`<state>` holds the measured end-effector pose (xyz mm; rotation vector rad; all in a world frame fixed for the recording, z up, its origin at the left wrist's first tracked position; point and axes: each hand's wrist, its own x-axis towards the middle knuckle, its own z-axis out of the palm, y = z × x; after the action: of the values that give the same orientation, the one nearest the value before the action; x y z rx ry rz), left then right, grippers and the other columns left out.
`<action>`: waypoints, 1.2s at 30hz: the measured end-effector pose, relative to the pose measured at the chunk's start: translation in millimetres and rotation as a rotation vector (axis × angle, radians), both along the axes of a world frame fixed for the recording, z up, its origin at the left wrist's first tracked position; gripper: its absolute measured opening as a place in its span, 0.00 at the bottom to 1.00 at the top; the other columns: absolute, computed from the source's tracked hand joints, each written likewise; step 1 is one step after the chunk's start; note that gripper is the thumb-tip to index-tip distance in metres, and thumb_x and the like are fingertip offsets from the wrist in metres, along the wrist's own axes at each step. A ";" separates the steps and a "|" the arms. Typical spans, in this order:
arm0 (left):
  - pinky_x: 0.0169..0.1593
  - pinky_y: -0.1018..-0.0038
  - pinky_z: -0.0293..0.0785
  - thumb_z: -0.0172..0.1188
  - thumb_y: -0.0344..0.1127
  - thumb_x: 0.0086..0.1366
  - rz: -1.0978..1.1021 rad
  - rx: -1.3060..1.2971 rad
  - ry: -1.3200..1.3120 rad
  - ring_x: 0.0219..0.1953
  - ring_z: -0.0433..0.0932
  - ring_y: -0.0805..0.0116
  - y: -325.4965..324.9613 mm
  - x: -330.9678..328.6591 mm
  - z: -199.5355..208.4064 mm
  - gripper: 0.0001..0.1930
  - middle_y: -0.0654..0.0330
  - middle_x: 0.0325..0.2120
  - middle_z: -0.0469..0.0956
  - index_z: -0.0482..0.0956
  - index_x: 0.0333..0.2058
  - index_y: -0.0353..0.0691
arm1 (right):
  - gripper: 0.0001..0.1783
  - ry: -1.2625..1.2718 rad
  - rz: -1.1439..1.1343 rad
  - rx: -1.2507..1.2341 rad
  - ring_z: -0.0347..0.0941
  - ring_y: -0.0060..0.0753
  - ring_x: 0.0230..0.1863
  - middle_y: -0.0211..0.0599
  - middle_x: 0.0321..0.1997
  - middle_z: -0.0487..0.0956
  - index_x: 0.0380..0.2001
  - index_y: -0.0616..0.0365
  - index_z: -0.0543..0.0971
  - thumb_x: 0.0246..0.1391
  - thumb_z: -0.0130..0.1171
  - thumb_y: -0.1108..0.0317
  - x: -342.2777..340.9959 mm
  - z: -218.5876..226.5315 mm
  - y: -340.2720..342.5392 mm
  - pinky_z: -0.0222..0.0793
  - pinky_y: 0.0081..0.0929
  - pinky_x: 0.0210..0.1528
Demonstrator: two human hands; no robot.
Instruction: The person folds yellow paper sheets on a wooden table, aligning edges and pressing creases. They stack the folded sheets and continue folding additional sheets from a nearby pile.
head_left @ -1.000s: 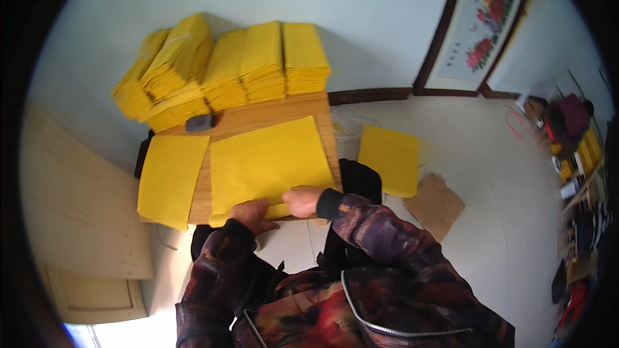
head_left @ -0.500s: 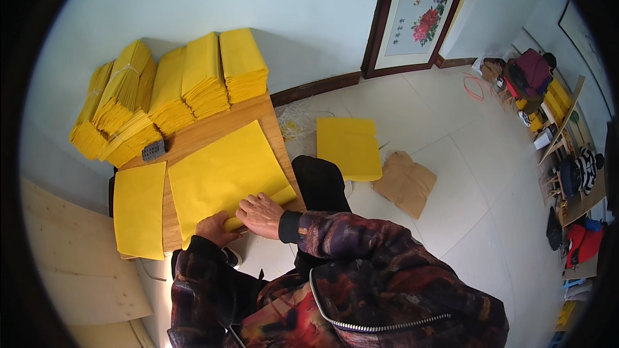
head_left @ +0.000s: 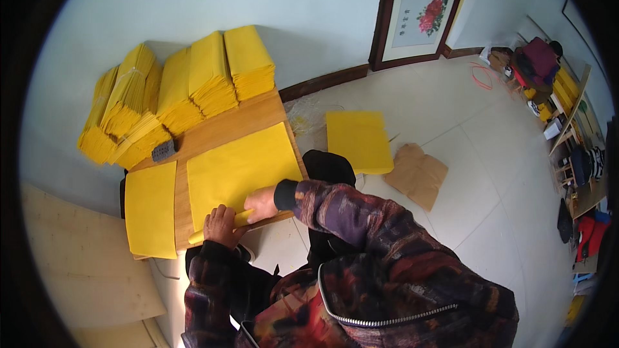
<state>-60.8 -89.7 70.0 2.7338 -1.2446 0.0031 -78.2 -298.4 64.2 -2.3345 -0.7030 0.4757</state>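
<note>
A large yellow paper sheet (head_left: pixel 248 158) lies on the wooden table (head_left: pixel 219 127), its near edge turned up into a narrow rolled fold (head_left: pixel 241 218). My left hand (head_left: pixel 221 225) curls over the left part of this fold, and its end sticks out past the fingers. Just to the right, my right hand (head_left: pixel 260 204) grips the same fold; its fingertips are partly hidden. On the table's left side rests a second flat yellow sheet (head_left: pixel 151 209), touched by neither hand.
Several stacks of folded yellow paper (head_left: pixel 209 71) line the table's far side by the wall. A small dark grey block (head_left: pixel 164 150) sits before them. On the floor are a yellow sheet (head_left: pixel 359 142) and brown paper (head_left: pixel 416 175). Pale wooden boards (head_left: pixel 84 254) lean at left.
The near edge is now rolled into a tighter fold. My right hand has turned and drawn nearer the table's edge; my left hand's fingers now lie over the fold. The whole view shifted slightly.
</note>
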 end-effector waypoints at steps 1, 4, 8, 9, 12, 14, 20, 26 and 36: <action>0.43 0.60 0.72 0.69 0.50 0.47 0.040 0.020 0.026 0.40 0.77 0.52 0.3 -0.7 -0.7 0.22 0.53 0.34 0.77 0.76 0.35 0.42 | 0.25 0.039 0.038 -0.012 0.76 0.53 0.39 0.55 0.35 0.79 0.32 0.65 0.78 0.50 0.56 0.49 4.8 1.7 -0.3 0.69 0.42 0.41; 0.43 0.60 0.72 0.68 0.53 0.48 0.102 0.046 0.333 0.39 0.78 0.51 -2.5 -0.3 -1.4 0.24 0.52 0.33 0.79 0.78 0.39 0.44 | 0.26 0.089 0.062 -0.091 0.76 0.52 0.41 0.54 0.36 0.79 0.34 0.64 0.78 0.47 0.58 0.47 4.5 7.5 0.6 0.69 0.42 0.42; 0.44 0.62 0.73 0.67 0.54 0.49 0.064 0.141 0.488 0.39 0.78 0.51 -9.2 13.8 4.1 0.24 0.51 0.34 0.81 0.79 0.42 0.48 | 0.23 -0.282 -0.070 -0.264 0.77 0.53 0.38 0.51 0.32 0.80 0.37 0.66 0.74 0.41 0.68 0.61 -27.8 10.1 17.2 0.71 0.44 0.39; 0.45 0.63 0.72 0.67 0.53 0.49 0.032 0.146 0.544 0.40 0.78 0.50 -10.1 19.3 6.5 0.23 0.51 0.35 0.81 0.80 0.42 0.48 | 0.23 -0.287 -0.113 -0.250 0.77 0.53 0.38 0.52 0.32 0.80 0.37 0.66 0.73 0.41 0.68 0.62 -30.5 10.5 19.9 0.71 0.44 0.39; 0.44 0.64 0.72 0.67 0.53 0.50 -0.043 0.214 0.648 0.38 0.78 0.50 -11.9 32.1 12.5 0.23 0.50 0.32 0.80 0.80 0.40 0.44 | 0.22 -0.231 -0.189 -0.233 0.77 0.54 0.39 0.54 0.34 0.79 0.37 0.67 0.74 0.43 0.67 0.61 -30.5 9.7 20.3 0.71 0.45 0.41; 0.42 0.62 0.72 0.67 0.53 0.49 -0.047 0.228 0.625 0.37 0.78 0.50 -10.1 31.2 13.6 0.24 0.50 0.30 0.80 0.79 0.39 0.41 | 0.22 -0.116 -0.114 -0.254 0.76 0.54 0.40 0.55 0.35 0.79 0.37 0.67 0.76 0.45 0.65 0.59 -18.7 9.9 16.6 0.71 0.44 0.41; 0.42 0.58 0.72 0.67 0.53 0.50 0.046 0.066 0.078 0.38 0.78 0.51 -3.5 -0.7 3.3 0.23 0.51 0.31 0.80 0.77 0.38 0.44 | 0.22 0.078 0.013 -0.201 0.77 0.52 0.39 0.52 0.35 0.80 0.35 0.64 0.79 0.44 0.63 0.55 3.9 14.4 7.3 0.71 0.41 0.42; 0.42 0.60 0.73 0.66 0.54 0.49 0.013 0.236 0.596 0.38 0.79 0.53 -9.1 22.8 6.6 0.25 0.53 0.32 0.80 0.78 0.39 0.43 | 0.17 -0.401 -0.107 -0.301 0.76 0.53 0.36 0.50 0.30 0.79 0.33 0.62 0.74 0.42 0.65 0.63 -28.9 9.9 17.5 0.71 0.46 0.37; 0.42 0.58 0.73 0.68 0.51 0.48 0.108 0.169 0.297 0.37 0.79 0.51 -3.8 -0.8 6.5 0.22 0.50 0.30 0.80 0.77 0.35 0.41 | 0.21 0.022 0.031 -0.200 0.76 0.54 0.37 0.53 0.30 0.79 0.36 0.63 0.76 0.43 0.64 0.58 -3.6 22.7 7.2 0.71 0.41 0.39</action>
<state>-61.5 -93.5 76.5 2.8021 -1.0574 -0.4996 -81.7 -291.2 86.9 -2.5033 -0.7106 0.6091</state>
